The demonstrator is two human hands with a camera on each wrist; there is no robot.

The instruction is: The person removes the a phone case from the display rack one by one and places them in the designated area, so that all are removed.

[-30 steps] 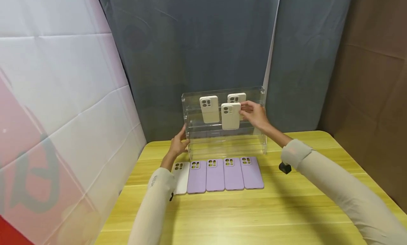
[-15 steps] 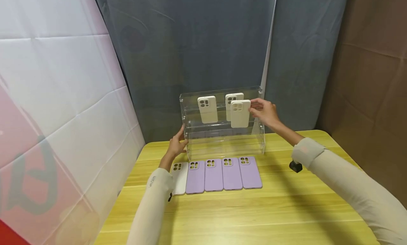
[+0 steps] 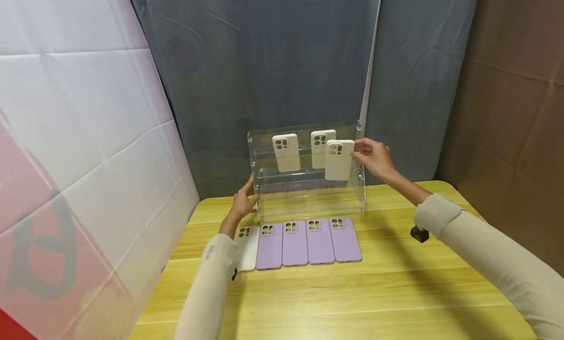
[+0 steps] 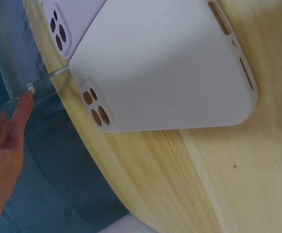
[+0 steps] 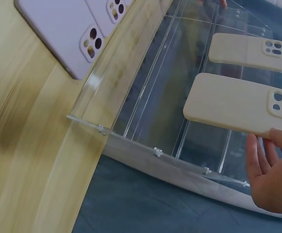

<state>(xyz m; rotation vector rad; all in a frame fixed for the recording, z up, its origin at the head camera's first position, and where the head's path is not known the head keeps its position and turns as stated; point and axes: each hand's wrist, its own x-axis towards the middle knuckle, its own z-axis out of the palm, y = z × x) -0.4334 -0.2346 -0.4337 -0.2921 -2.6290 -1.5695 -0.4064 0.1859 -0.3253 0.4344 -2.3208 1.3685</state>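
Note:
My right hand (image 3: 374, 158) pinches a cream phone case (image 3: 338, 162) by its right edge, upright in front of a clear acrylic display rack (image 3: 308, 203). In the right wrist view, thumb and fingers grip that case's edge near the camera cutouts. On an upper tier stand two more cream cases, a left one (image 3: 287, 158) and a right one (image 3: 318, 156), the latter partly behind the held case. My left hand (image 3: 242, 203) holds the rack's left side, its fingers partly hidden. Near it a white phone case (image 4: 165, 68) lies on the table.
Several purple phone cases (image 3: 294, 247) lie side by side in front of the rack on the wooden table (image 3: 335, 301), to the right of the white one. A grey curtain (image 3: 264, 60) hangs behind, with a white cloth (image 3: 88, 109) at left and a brown one (image 3: 506, 109) at right.
My right hand has moved right with the cream phone case, from in front of the right standing case toward the rack's right end. My left hand stays at the rack's side.

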